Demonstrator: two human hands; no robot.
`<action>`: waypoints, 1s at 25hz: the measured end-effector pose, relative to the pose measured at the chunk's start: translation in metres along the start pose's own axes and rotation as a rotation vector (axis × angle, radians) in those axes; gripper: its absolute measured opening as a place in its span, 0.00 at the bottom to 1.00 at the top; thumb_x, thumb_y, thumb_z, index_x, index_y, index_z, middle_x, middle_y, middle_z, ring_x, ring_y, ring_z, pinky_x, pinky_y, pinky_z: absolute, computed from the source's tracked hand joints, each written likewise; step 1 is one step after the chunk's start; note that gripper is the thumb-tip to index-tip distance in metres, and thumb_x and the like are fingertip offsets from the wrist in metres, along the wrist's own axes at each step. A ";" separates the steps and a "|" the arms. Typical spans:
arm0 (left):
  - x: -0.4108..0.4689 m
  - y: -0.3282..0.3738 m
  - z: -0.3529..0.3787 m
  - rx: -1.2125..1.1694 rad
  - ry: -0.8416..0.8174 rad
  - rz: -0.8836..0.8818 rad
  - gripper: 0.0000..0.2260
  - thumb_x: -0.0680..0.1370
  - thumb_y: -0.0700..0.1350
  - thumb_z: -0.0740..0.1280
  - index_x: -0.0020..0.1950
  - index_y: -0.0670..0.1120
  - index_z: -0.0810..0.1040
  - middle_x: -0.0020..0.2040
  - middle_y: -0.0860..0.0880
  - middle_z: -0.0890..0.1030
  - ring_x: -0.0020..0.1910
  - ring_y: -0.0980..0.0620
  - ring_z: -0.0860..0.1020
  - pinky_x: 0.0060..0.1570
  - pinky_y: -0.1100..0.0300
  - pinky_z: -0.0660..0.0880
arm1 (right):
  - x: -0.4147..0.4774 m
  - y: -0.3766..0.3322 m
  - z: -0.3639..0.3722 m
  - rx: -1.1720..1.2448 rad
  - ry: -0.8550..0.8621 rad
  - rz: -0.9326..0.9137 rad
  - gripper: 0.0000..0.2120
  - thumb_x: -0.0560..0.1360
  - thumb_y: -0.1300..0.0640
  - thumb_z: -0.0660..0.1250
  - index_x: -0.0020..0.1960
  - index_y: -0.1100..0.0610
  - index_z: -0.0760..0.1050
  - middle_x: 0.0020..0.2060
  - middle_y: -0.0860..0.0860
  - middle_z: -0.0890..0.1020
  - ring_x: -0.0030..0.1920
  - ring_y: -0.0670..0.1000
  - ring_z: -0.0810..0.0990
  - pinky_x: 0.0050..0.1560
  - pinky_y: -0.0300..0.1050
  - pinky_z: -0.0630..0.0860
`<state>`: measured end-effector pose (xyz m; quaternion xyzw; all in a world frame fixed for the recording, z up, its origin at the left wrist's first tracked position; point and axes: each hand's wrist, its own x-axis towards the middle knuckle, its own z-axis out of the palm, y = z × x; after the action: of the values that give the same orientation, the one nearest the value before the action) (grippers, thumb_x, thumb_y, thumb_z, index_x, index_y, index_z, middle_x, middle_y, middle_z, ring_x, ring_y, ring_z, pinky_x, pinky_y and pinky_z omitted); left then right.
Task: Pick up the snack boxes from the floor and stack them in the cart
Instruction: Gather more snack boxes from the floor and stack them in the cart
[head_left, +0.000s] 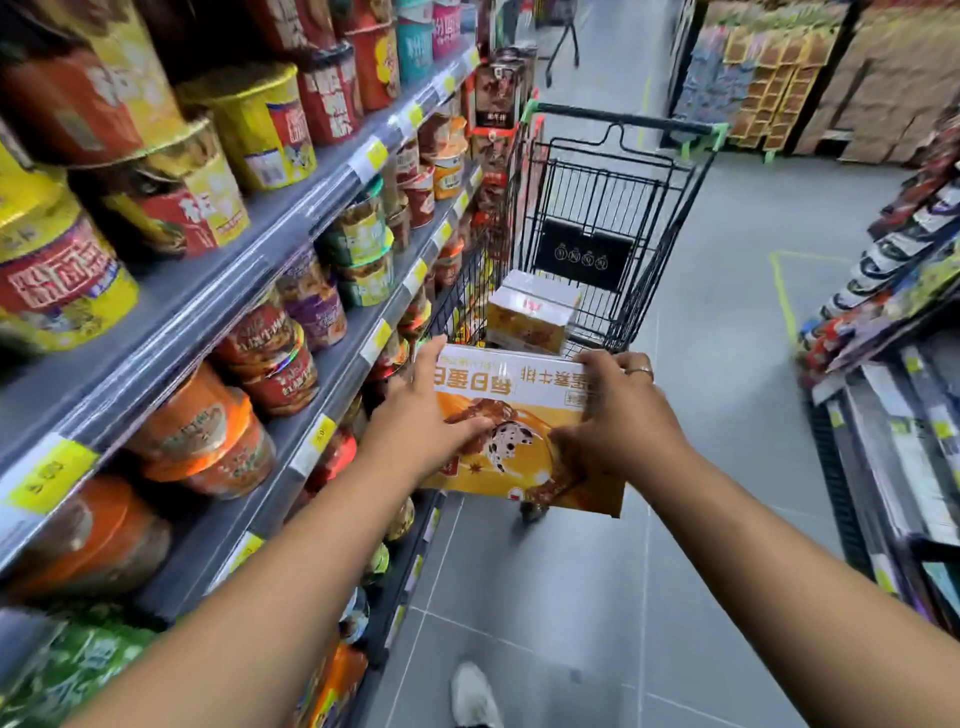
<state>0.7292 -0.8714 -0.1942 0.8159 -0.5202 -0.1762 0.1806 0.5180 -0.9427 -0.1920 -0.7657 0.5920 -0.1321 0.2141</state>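
Both hands are on it: the orange and white snack box (524, 415) sits between them, held out over the near end of the black wire cart (597, 218). The left hand (426, 410) clamps its left edge, thumb across the printed face; the right hand (618, 415) grips the right side, a ring on one finger. Two more boxes (535, 312) lie stacked inside the cart, just beyond. Noodle-cup shelves (218, 291) line the left.

A grey tiled floor (717, 364) with yellow line markings runs down a shop aisle between stocked shelves (218, 291) on the left and display racks (883, 322) on the right.
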 end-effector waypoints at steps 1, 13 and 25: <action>0.024 0.003 -0.001 0.004 -0.012 0.020 0.44 0.68 0.64 0.73 0.74 0.64 0.45 0.62 0.40 0.71 0.56 0.39 0.76 0.56 0.49 0.74 | 0.021 -0.001 0.000 0.008 0.005 0.018 0.39 0.61 0.45 0.79 0.67 0.41 0.63 0.66 0.54 0.64 0.59 0.62 0.73 0.62 0.53 0.73; 0.259 0.052 0.024 0.057 -0.068 0.040 0.40 0.65 0.62 0.76 0.66 0.60 0.53 0.61 0.42 0.72 0.56 0.40 0.76 0.55 0.48 0.75 | 0.253 0.034 0.013 0.262 -0.026 0.166 0.33 0.58 0.49 0.80 0.56 0.37 0.66 0.67 0.56 0.66 0.59 0.59 0.75 0.63 0.53 0.73; 0.422 0.063 0.088 0.067 -0.129 -0.031 0.32 0.67 0.58 0.77 0.62 0.52 0.63 0.58 0.44 0.73 0.48 0.46 0.74 0.42 0.57 0.68 | 0.413 0.077 0.049 0.324 -0.196 0.331 0.35 0.61 0.54 0.80 0.62 0.45 0.67 0.52 0.53 0.73 0.49 0.55 0.77 0.50 0.50 0.80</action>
<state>0.8056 -1.2908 -0.2827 0.8164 -0.5239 -0.2134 0.1165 0.5842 -1.3477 -0.2928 -0.6231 0.6569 -0.1132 0.4091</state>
